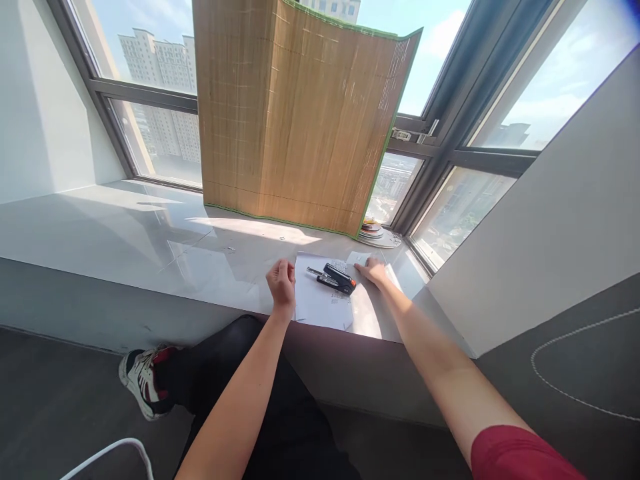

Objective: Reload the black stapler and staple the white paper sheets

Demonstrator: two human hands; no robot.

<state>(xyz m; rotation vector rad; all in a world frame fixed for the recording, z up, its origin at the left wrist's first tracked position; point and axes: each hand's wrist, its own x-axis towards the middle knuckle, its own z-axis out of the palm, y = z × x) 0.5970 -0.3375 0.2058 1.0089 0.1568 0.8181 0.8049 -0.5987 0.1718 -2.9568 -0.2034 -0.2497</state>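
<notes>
A black stapler [338, 280] with an orange-red end lies on white sheets of paper [320, 308], its metal magazine sticking out to the left. Small staple pieces [341, 265] are scattered on the paper around it. Just off the paper's left edge, my left hand [281, 283] is closed with its fingertips pressed together; whatever it holds is hidden. My right hand [373, 271] reaches to the right of the stapler, fingertips drawn together at a small white piece of paper [357, 257]. What those fingertips hold is too small to make out.
A bamboo mat [300, 120] with green edging stands against the window behind the sill [235, 273]. Stacked plates or discs [376, 235] sit in the back right corner. Small bits [230, 250] lie on the sill to the left. A white cable [117, 445] hangs at lower left.
</notes>
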